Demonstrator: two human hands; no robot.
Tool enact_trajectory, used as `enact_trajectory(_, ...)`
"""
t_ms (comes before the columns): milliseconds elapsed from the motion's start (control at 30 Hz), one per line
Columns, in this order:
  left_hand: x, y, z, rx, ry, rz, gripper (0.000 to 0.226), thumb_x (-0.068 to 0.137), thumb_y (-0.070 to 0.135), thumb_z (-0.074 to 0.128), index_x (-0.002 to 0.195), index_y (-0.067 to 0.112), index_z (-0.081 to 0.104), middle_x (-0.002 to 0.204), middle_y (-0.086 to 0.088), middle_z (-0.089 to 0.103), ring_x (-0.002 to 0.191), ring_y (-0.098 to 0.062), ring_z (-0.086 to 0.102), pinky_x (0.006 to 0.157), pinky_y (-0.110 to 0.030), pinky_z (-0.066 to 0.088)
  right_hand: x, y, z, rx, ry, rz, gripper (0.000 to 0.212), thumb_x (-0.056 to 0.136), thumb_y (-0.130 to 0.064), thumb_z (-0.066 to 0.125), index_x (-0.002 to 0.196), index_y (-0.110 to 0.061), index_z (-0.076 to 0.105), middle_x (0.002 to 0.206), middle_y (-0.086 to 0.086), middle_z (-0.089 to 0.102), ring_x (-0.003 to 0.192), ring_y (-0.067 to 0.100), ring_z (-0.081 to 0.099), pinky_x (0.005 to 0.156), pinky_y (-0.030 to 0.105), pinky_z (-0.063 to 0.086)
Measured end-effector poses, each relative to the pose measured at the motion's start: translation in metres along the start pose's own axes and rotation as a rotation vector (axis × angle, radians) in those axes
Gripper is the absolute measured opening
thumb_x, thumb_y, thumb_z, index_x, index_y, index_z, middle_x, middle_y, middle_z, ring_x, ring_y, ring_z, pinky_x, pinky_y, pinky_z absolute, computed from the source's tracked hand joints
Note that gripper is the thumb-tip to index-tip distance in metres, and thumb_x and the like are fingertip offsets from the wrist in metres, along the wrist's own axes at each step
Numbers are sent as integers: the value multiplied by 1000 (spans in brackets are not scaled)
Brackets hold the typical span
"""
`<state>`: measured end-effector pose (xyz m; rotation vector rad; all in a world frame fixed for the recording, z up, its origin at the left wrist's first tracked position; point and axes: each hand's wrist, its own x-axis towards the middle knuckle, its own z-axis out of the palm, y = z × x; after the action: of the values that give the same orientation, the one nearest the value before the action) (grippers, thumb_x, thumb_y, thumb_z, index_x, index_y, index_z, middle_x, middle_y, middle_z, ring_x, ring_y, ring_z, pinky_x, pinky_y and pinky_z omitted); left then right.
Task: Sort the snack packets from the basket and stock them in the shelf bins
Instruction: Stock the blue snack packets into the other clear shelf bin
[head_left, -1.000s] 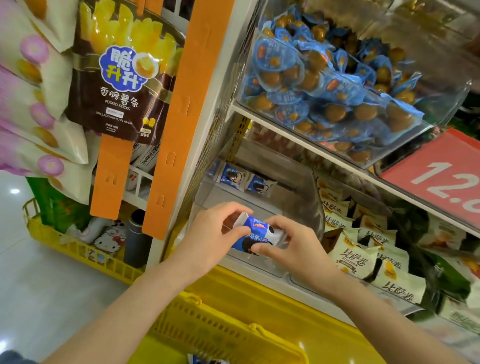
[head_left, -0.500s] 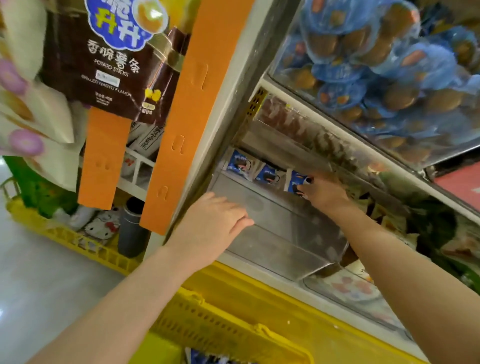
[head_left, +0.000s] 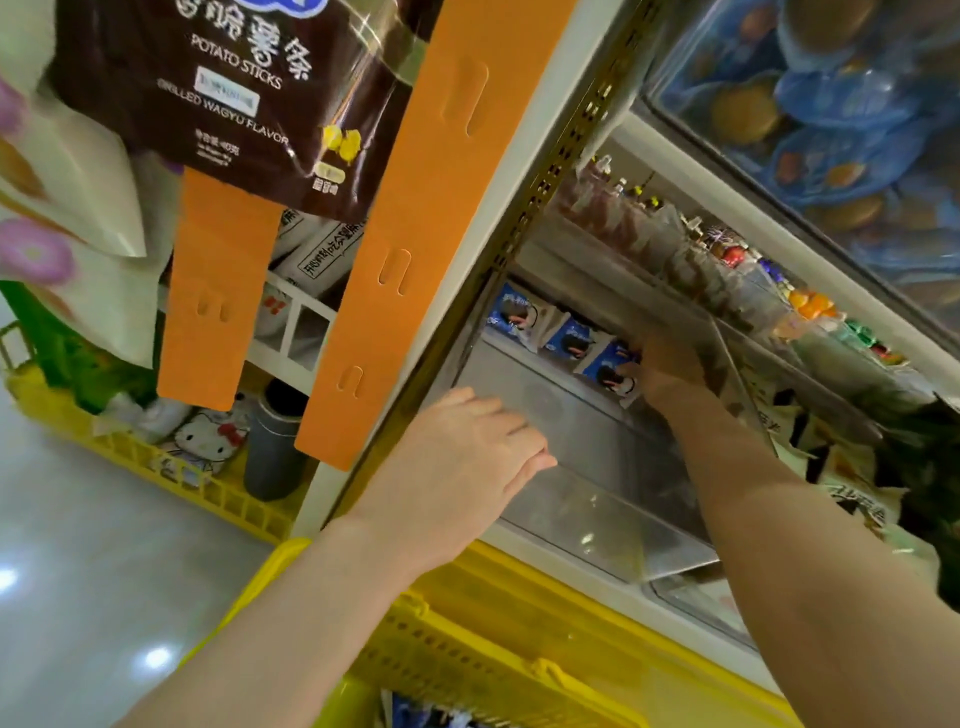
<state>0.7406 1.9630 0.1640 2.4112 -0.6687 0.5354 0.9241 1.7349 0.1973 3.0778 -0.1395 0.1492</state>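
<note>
Right hand (head_left: 670, 364) pinches the right edge of a small blue-and-white snack packet (head_left: 605, 366) standing at the back of the clear plastic shelf bin (head_left: 597, 519); left hand (head_left: 467, 467) (fingers straight) rests on the bin's front

The right arm is pointing far forward, bare forearm almost straight, and the right hand (head_left: 670, 364) is pinching a packet (head_left: 605, 371) by its edge, thumb on the near face and fingers curling over the top. The left hand (head_left: 467, 462) is lying palm down below and left of that grip, nearer the body, fingers together and almost straight, holding nothing, its forearm angling up from the lower left.
</note>
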Motion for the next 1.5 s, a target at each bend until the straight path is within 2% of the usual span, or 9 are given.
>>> enact_trajectory(267, 0, 1, 3, -4, 18, 6, 38, 94, 36, 34, 95, 25, 70, 86, 10, 70, 80, -6, 63, 80, -24, 42, 3, -1, 8, 56, 68, -38, 3, 92, -13, 55, 95, -14, 56, 99, 11, 57, 89, 24, 54, 77, 29, 38)
enact_trajectory(467, 0, 2, 1, 32, 9, 13, 42, 95, 36, 30, 94, 24, 70, 84, 9, 70, 77, -7, 62, 77, -25, 42, -10, -16, -3, -62, 12, -34, 39, 93, -31, 54, 123, -6, 48, 122, 18, 55, 110, 32, 53, 90, 38, 43)
enact_trajectory(633, -2, 7, -2, 68, -4, -4, 43, 95, 35, 27, 106, 21, 65, 97, 5, 69, 90, -12, 61, 84, -27, 36, -86, -28, -23, 279, 141, -204, 41, 95, -41, 46, 127, -17, 45, 121, 5, 59, 106, 23, 58, 86, 40, 49)
enact_trajectory(733, -5, 14, 1, 57, 17, -45, 31, 98, 28, 36, 116, 19, 59, 109, 3, 65, 102, -15, 57, 90, -29, 32, -153, -17, -27, 347, 185, -327, 39, 93, -50, 37, 127, -31, 34, 114, -15, 56, 91, 3, 55, 75, 21, 46)
enact_trajectory(933, -27, 44, 9, 37, 73, -113, 34, 98, 23, 38, 128, 12, 52, 126, -5, 56, 121, -21, 48, 105, -33, 30, -239, 23, -5, 107, 109, -533, 54, 95, -33, 46, 143, -12, 33, 147, 8, 37, 138, 22, 31, 113, 26, 13)
enact_trajectory(1067, -55, 66, 29, 98, 76, -4, 34, 94, 23, 39, 118, 9, 58, 116, -7, 60, 112, -22, 54, 99, -31, 38, -281, 44, 28, 253, 267, -545, 39, 95, -27, 48, 129, -7, 48, 136, 12, 49, 128, 22, 39, 109, 29, 29)
enact_trajectory(1200, -88, 75, 69, 96, -103, -47, 33, 94, 26, 32, 112, 16, 58, 105, 3, 57, 99, -13, 52, 87, -25, 39, -321, 57, 92, 340, 39, -452, 24, 96, -25, 48, 117, -15, 53, 114, 2, 58, 106, 17, 54, 88, 26, 46)
enact_trajectory(1333, -134, 60, 131, 31, -431, -234, 31, 99, 27, 29, 124, 22, 46, 120, 7, 46, 112, -10, 42, 98, -25, 32, -344, 68, 167, 303, -430, -280, 35, 101, -32, 35, 134, -20, 37, 128, -2, 43, 121, 16, 43, 95, 23, 35)
enact_trajectory(1500, -187, 40, 191, -68, -842, -429, 29, 99, 28, 38, 126, 18, 46, 127, 0, 45, 109, -16, 48, 91, -28, 40, -357, 72, 226, 250, -678, -213, 51, 99, -30, 42, 144, -14, 24, 147, 3, 31, 135, 19, 30, 107, 28, 28)
